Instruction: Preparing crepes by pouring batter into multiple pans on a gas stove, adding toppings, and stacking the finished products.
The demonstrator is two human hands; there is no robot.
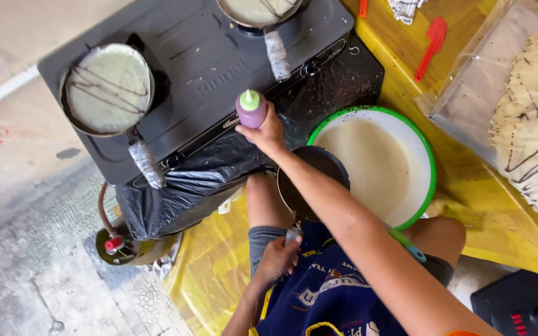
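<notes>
Head view: your right hand (266, 132) grips a purple squeeze bottle (251, 109) over the stove's (207, 68) front edge. Your left hand (276, 258) curls around the dark pan's (312, 180) handle, mostly hidden by your arm.

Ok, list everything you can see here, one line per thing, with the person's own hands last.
stove: one, dark grey, two burners, top centre
pans with batter: two, one at left with dark drizzle, one at the top edge
empty pan: one, dark, below the stove
basin of batter: one, white with green rim, centre right
black plastic sheet: one, under the stove
yellow mat: one, right
red spatula: one, top right
stacked crepes: pale with dark lines, far right
right hand: holds a purple squeeze bottle with a green tip
left hand: grips the empty pan's handle
</notes>
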